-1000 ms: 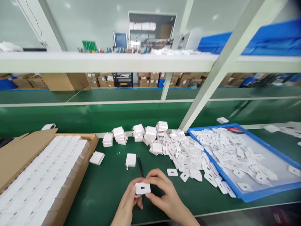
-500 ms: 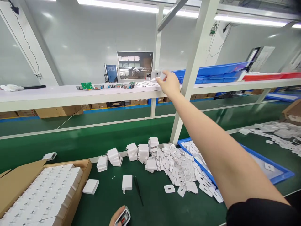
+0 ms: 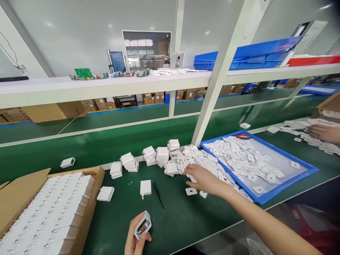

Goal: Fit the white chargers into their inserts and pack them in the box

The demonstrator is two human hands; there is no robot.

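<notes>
Low in the head view, my left hand [image 3: 136, 235] is closed around a white charger housing [image 3: 146, 216]. Its open end faces up and shows a green circuit board with a red part inside. My right hand [image 3: 200, 178] is at the near edge of a heap of small white cover plates [image 3: 195, 156], with a white plate [image 3: 192, 177] between its thumb and fingers. Two loose plates lie just below that hand. Between my hands, black tweezers [image 3: 158, 194] lie beside a white charger [image 3: 145, 188] on the green bench.
A carton [image 3: 91, 189] of white chargers stands at left. Several charger stacks [image 3: 128, 162] line the back. At right lies a blue-rimmed tray [image 3: 289, 183] of plates with red-handled pliers [image 3: 243, 136]. Another person's hand [image 3: 325, 134] reaches plates farther right. A shelf [image 3: 106, 90] and post [image 3: 216, 78] stand ahead.
My right hand has come down from the shelf to the plate heap. My left hand with the housing has risen further into view. Another person's hand now shows at the right edge.
</notes>
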